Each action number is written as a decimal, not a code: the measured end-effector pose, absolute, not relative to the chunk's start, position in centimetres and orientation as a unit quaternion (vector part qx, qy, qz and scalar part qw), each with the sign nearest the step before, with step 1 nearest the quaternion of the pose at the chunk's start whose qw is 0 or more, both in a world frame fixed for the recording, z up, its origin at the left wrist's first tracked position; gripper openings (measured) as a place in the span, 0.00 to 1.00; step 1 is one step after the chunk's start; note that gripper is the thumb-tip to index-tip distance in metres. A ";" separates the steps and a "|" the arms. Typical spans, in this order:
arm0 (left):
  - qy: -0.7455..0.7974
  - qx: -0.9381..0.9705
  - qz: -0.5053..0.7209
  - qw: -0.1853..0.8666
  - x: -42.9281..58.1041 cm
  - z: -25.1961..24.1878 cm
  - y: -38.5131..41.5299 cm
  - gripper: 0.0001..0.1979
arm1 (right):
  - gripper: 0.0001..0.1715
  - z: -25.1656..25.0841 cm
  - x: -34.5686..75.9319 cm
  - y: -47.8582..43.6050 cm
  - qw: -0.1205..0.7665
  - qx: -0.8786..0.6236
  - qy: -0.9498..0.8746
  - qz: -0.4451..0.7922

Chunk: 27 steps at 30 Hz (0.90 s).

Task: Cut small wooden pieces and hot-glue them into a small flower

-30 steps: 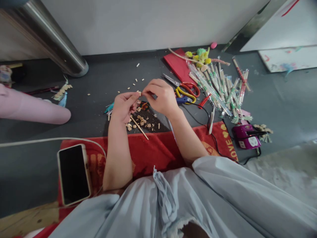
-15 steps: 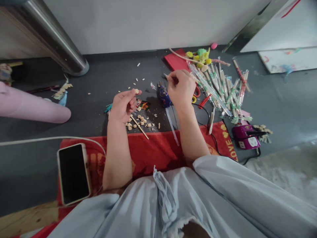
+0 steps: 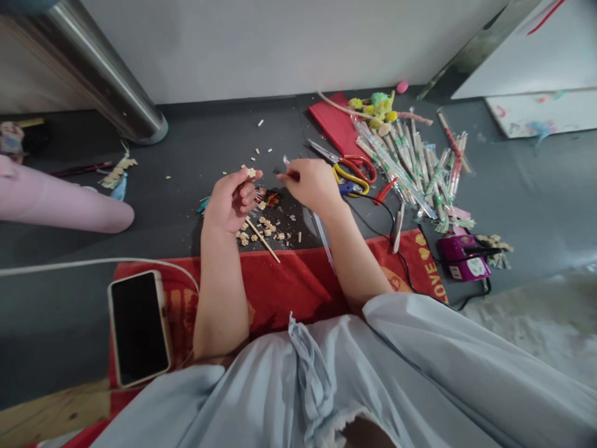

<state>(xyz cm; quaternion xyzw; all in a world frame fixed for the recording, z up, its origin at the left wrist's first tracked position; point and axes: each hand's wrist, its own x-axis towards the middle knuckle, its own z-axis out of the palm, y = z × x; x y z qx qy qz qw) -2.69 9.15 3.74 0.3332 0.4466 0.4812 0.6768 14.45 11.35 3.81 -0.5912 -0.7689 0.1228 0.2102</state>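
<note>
My left hand (image 3: 228, 202) is closed in a pinch on a small beige wooden-looking piece (image 3: 252, 173) at its fingertips. My right hand (image 3: 313, 185) faces it a short gap away, thumb and finger pinched together; whatever they hold, if anything, is too small to name. It hangs over a blue glue gun (image 3: 346, 188), which it mostly hides. A translucent glue stick (image 3: 323, 239) juts out below the wrist. Scissors (image 3: 347, 168) with red and yellow handles lie right of the hand. Several beige bits (image 3: 267, 225) and a thin wooden stick (image 3: 263, 239) lie below the hands.
Plastic-wrapped sticks (image 3: 420, 162) are piled at the right, near a red sheet (image 3: 333, 124) and yellow-green fuzzy pieces (image 3: 385, 106). A purple device (image 3: 462, 256) with a black cable sits right of the red towel (image 3: 289, 280). At the left are a phone (image 3: 140, 326) and a pink cylinder (image 3: 65, 196).
My right hand has moved left and slightly down from over the scissors, so they now show in full. My left hand has shifted a little left, still pinching the beige piece.
</note>
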 end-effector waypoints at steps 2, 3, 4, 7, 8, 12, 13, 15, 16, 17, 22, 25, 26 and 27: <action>0.447 0.328 0.475 0.683 -2.7 3.8 9.1 0.14 | 0.08 3.8 13.7 10.9 0.188 -0.563 -0.794 0.135; 0.448 0.328 0.473 0.685 -2.7 3.8 9.1 0.14 | 0.05 3.8 13.5 10.8 0.185 -0.541 -0.808 0.144; 0.448 0.328 0.472 0.685 -2.7 3.8 9.1 0.14 | 0.06 3.9 13.3 10.6 0.184 -0.522 -0.819 0.152; 0.447 0.331 0.477 0.681 -2.7 3.8 9.2 0.14 | 0.09 4.0 12.9 10.3 0.185 -0.510 -0.824 0.164; 0.446 0.331 0.478 0.680 -2.7 3.8 9.2 0.13 | 0.11 4.1 12.9 10.3 0.191 -0.519 -0.817 0.162; 0.437 0.316 0.484 0.689 -2.6 3.7 9.2 0.11 | 0.10 4.4 12.9 10.3 0.297 -0.510 -0.790 0.163; 0.433 0.305 0.486 0.695 -2.6 3.7 9.2 0.10 | 0.11 4.5 12.9 10.3 0.325 -0.496 -0.788 0.167; 0.426 0.281 0.491 0.706 -2.6 3.8 9.1 0.10 | 0.12 4.7 13.0 10.2 0.353 -0.467 -0.792 0.176; 0.422 0.270 0.494 0.710 -2.6 3.8 9.1 0.09 | 0.12 4.8 13.0 10.1 0.355 -0.455 -0.796 0.180; 0.419 0.263 0.499 0.711 -2.6 3.8 9.1 0.09 | 0.13 4.9 13.0 10.0 0.352 -0.446 -0.802 0.184; 0.423 0.289 0.502 0.697 -2.4 3.7 9.0 0.12 | 0.12 5.1 12.9 9.9 0.336 -0.422 -0.820 0.191; 0.431 0.307 0.486 0.695 -2.4 3.6 9.0 0.11 | 0.10 4.8 13.0 10.1 0.347 -0.424 -0.817 0.182; 0.433 0.312 0.482 0.695 -2.4 3.6 9.0 0.11 | 0.09 4.7 13.0 10.2 0.348 -0.425 -0.816 0.179; 0.434 0.316 0.479 0.695 -2.5 3.6 9.0 0.11 | 0.10 4.6 13.0 10.3 0.348 -0.426 -0.816 0.176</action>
